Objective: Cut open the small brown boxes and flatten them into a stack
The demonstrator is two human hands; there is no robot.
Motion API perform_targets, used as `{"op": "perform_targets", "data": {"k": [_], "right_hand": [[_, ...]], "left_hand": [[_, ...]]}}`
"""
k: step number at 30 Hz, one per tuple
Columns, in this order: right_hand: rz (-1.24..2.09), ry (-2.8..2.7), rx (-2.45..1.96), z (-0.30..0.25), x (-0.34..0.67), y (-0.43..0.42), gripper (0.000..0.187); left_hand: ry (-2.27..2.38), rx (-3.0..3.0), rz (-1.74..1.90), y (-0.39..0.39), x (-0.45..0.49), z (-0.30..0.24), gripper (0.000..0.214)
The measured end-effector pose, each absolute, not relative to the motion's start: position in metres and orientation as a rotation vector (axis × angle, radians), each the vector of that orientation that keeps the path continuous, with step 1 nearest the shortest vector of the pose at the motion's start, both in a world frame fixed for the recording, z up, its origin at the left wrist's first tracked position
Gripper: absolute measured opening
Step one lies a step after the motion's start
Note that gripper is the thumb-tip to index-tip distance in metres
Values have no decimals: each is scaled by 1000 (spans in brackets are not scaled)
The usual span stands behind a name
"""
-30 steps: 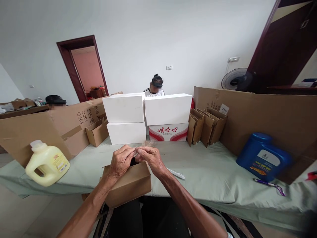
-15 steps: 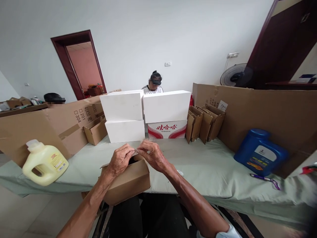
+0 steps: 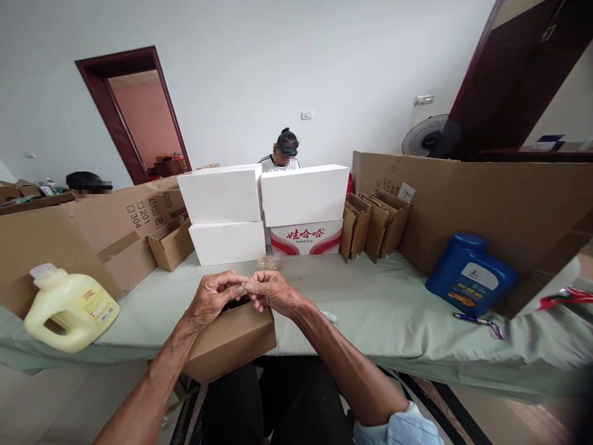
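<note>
My left hand [image 3: 214,298] and my right hand [image 3: 270,290] meet above an open brown cardboard box [image 3: 236,340] at the table's front edge. The fingertips of both are pinched together, touching each other. Whatever lies between them is too small to make out; a tiny pale spot shows there. Inside the box it looks dark, and my hands cover much of its opening. Just beyond my right hand sits a small clear bag [image 3: 269,262] with brownish contents I cannot name. A small white round object [image 3: 328,316] lies partly behind my right forearm.
White boxes [image 3: 227,243] are stacked at the back of the green-clothed table [image 3: 370,303]. Folded brown cartons [image 3: 377,225] stand to their right. A yellow jug [image 3: 74,309] is at left; a blue bottle [image 3: 470,275] and purple pen [image 3: 477,320] are at right. Two people sit beyond cardboard partitions.
My right hand has lowered slightly and turned, its fingers curling in more against the left fingertips. The small clear bag behind it shows more fully. The whole view has shifted a little.
</note>
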State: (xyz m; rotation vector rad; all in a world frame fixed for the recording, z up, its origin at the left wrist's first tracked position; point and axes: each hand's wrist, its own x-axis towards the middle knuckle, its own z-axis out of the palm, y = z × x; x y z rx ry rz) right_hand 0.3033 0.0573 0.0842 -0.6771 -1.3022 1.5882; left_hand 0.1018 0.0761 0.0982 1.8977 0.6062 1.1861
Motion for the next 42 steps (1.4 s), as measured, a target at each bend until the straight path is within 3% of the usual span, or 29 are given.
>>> {"op": "perform_targets", "data": {"k": [5, 8, 11, 14, 19, 25, 29, 32, 36, 40, 42], "right_hand": [[1338, -1320, -689, 80, 301, 49, 56], [881, -1469, -675, 79, 296, 44, 49], [413, -1646, -743, 77, 289, 43, 30], [215, -1702, -780, 74, 285, 45, 31], [280, -1710, -698, 73, 288, 45, 47], [1037, -1483, -676, 78, 288, 41, 56], [1203, -1278, -663, 78, 281, 43, 55], [1133, -1189, -629, 75, 276, 40, 54], [811, -1320, -650, 70, 275, 33, 37], [557, -1367, -712, 73, 290, 33, 31], [382, -1339, -712, 82, 303, 34, 24]], "left_hand": [[653, 1830, 1292, 78, 101, 99, 30], [650, 1827, 1331, 76, 103, 102, 32], [644, 1845, 1270, 73, 106, 105, 39], [653, 1856, 1219, 70, 106, 105, 47], [694, 1820, 1245, 71, 104, 100, 45], [493, 1852, 1223, 71, 103, 100, 32], [439, 1900, 1240, 69, 103, 102, 22], [535, 1992, 1336, 68, 105, 102, 18], [606, 1999, 1354, 68, 106, 98, 20], [770, 1870, 1312, 66, 104, 97, 27], [827, 1954, 1383, 64, 102, 98, 22]]}}
